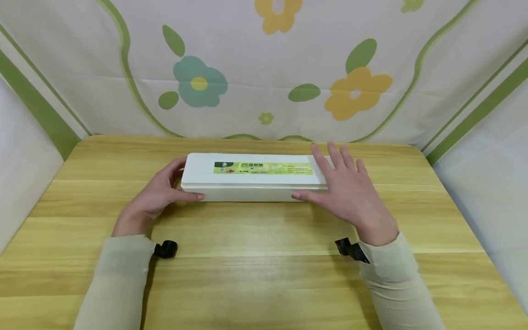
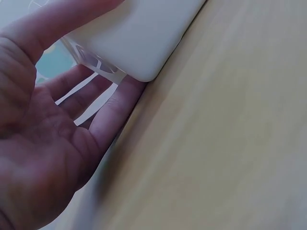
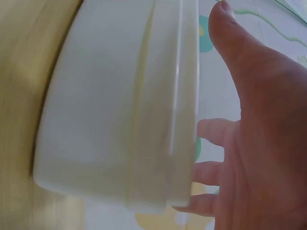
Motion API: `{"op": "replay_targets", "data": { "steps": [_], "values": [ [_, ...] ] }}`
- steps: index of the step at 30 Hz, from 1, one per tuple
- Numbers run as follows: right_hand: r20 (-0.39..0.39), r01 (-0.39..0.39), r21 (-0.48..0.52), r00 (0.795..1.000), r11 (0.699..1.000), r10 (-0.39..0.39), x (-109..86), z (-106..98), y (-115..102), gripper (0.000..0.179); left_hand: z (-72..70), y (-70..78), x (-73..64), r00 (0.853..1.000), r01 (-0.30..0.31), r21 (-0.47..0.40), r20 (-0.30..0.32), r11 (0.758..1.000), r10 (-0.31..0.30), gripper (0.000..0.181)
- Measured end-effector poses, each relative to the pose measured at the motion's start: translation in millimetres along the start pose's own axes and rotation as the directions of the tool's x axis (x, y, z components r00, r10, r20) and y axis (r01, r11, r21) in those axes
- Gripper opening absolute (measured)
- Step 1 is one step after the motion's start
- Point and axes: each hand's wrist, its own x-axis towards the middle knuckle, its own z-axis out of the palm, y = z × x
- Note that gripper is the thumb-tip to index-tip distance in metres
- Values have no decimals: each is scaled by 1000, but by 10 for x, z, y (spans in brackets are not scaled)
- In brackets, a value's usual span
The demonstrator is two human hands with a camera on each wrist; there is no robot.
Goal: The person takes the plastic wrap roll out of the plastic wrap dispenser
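Observation:
A long white cling film box (image 1: 247, 192) with a yellow-green label (image 1: 264, 168) lies lengthwise across the table. My left hand (image 1: 158, 190) holds its left end, thumb along the front face and fingers round behind. In the left wrist view, those fingers reach around the end of the box (image 2: 139, 38), low by the tabletop. Over the right end spreads my right hand (image 1: 350, 192), fingers straight and thumb out toward the front. The right wrist view shows its palm and fingers beside the lid edge of the box (image 3: 184, 105).
The box rests on a wood-grain table (image 1: 255, 275). Behind it hangs a white cloth (image 1: 255, 59) with flowers and leaves, and more white cloth flanks both sides. A black strap piece (image 1: 166, 249) sticks out from each sleeve cuff.

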Motion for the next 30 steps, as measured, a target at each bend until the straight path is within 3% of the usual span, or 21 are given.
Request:
{"op": "replay_targets", "data": {
  "steps": [6, 14, 30],
  "values": [
    [-36, 92, -44, 995, 995, -94, 97, 136, -113, 115, 5, -36, -4, 1000, 1, -1, -8, 1000, -1, 104],
    [-115, 194, -105, 972, 975, -206, 280, 292, -461, 110, 41, -84, 26, 1000, -15, -3, -10, 1000, 15, 106],
    [-203, 228, -240, 939, 944, -279, 575, 502, -976, 107, 97, -114, 80, 1000, -19, -12, -8, 1000, 19, 106]
  ]
}}
